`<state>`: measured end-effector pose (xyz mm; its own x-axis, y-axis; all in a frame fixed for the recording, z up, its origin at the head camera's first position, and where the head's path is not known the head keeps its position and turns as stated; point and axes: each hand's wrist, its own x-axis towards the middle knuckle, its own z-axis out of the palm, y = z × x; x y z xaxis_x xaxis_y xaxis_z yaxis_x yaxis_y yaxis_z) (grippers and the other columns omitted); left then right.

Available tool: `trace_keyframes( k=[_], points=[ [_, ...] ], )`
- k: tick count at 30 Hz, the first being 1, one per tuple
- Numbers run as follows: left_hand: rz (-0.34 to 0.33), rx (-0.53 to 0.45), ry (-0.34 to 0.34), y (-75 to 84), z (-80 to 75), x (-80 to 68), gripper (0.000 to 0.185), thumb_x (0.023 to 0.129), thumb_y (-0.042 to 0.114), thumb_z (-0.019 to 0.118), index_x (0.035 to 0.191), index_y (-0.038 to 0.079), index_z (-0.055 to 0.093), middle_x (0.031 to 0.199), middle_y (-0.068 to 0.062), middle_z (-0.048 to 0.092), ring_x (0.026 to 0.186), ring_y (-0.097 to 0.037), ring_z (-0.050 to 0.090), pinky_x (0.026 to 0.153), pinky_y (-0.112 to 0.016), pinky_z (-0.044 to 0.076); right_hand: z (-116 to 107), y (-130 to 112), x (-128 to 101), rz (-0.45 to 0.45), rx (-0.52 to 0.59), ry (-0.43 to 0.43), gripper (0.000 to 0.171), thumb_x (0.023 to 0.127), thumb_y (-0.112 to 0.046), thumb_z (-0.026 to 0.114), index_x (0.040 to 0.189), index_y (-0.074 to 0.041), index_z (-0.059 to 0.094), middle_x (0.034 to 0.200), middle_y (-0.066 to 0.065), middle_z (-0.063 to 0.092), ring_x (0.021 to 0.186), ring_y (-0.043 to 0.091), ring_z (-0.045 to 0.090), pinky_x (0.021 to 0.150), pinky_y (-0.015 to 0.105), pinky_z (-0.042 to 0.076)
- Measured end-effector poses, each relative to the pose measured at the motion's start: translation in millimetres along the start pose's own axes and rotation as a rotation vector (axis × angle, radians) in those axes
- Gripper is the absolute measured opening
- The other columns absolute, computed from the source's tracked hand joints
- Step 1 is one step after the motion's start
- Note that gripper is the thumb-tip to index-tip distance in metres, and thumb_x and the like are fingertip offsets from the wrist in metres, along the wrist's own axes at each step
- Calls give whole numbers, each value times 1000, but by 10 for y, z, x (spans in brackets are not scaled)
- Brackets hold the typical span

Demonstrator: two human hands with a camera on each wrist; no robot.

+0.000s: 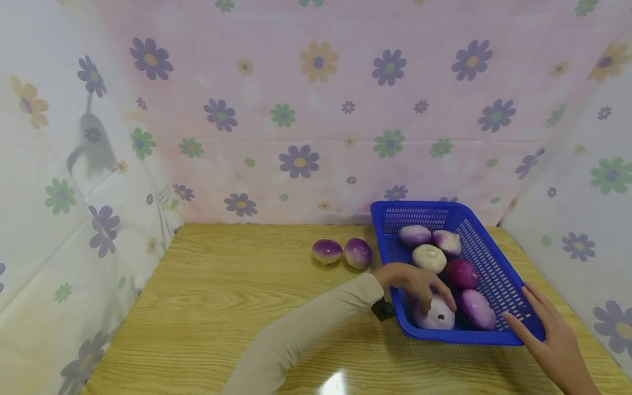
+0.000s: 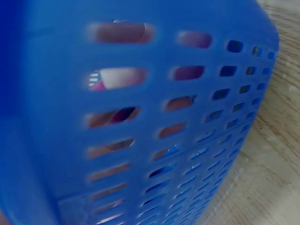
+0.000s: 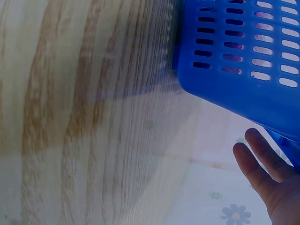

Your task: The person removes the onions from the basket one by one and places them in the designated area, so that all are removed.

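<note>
Toward the right of the table stands a blue plastic basket (image 1: 486, 241) with slotted walls. My left hand (image 1: 412, 281) reaches over its left side, fingers curled on a pale purple-white onion (image 1: 436, 318) in the near left corner. Also inside lie a white onion (image 1: 429, 259), a dark red onion (image 1: 462, 274) and several purple ones. At the near right corner, my right hand (image 1: 555, 337) holds the rim, thumb over the inner side. Two fingers (image 3: 260, 161) extend outside the wall in the right wrist view. The left wrist view mostly shows the slotted wall, hiding the left hand's grip.
Two purple-and-white onions (image 1: 327, 251) sit on the wooden table (image 1: 237, 280), left of the basket. A flowered cloth (image 1: 326, 109) hangs behind the table and along both sides. A dark wrist device (image 1: 382, 309) sits on the left wrist, close to the basket's outer wall.
</note>
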<state>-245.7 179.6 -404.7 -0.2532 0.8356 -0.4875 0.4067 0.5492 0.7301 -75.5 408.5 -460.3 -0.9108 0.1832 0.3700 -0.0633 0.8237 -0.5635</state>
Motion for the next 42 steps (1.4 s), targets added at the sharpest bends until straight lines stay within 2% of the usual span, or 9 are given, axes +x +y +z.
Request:
trace_keyframes(
  k=[4,7,11,14,20,25,29,37,42],
  points=[
    [23,19,2,-18,20,-2,63,71,-14,64,120,25,65,102,11,55,77,-5,48,53,-23,42,-1,-20,5,0,0,-1,71,91,-21,63,151,-17,24,157,-1,15,141,9,6,108,56,2],
    [33,21,0,-22,22,-4,65,71,-16,64,123,23,63,102,7,53,79,-6,48,52,-22,42,-1,-27,10,-4,-9,4,72,91,-21,64,151,-18,25,156,-10,14,141,10,7,113,30,4],
    [36,37,9,-28,19,-3,65,70,-18,65,122,21,62,105,5,53,86,-6,49,56,-22,47,4,-22,8,-6,-10,7,72,91,-21,64,151,-18,25,155,-14,13,141,9,8,111,26,3],
    [41,46,12,-30,24,-1,66,69,-18,66,122,22,62,105,5,54,88,-6,50,58,-22,50,5,-20,2,-10,1,8,71,91,-20,64,150,-17,26,156,-8,15,140,6,7,110,50,1],
    [112,79,3,-29,57,-5,65,71,-13,69,127,19,59,115,8,51,92,-4,49,67,-16,48,1,-21,-10,-9,1,10,70,91,-20,64,150,-16,27,156,-2,18,139,4,8,111,50,1],
    [131,-21,19,-29,52,-58,63,72,-7,73,128,17,56,110,4,48,91,-8,52,68,-20,51,5,-30,-11,6,-4,-4,70,92,-22,63,150,-15,25,156,3,18,141,9,7,109,55,1],
    [168,-121,67,-36,30,-121,60,73,-5,75,126,16,57,106,4,47,87,-9,53,66,-25,53,7,-52,-4,4,-6,-7,70,92,-22,63,150,-14,25,156,8,18,141,11,5,108,59,2],
    [303,-166,264,-56,-65,-225,61,72,5,82,127,17,59,116,12,48,99,-4,50,72,-18,51,-1,-71,-4,11,-10,-14,70,92,-22,62,150,-13,25,156,10,18,142,22,7,104,65,6],
    [347,-237,322,-71,-147,-304,58,74,7,80,127,17,59,114,11,51,96,-4,53,73,-19,51,-14,-51,-6,2,-13,-7,69,92,-22,62,150,-13,25,156,7,17,142,15,6,107,60,3]
  ],
)
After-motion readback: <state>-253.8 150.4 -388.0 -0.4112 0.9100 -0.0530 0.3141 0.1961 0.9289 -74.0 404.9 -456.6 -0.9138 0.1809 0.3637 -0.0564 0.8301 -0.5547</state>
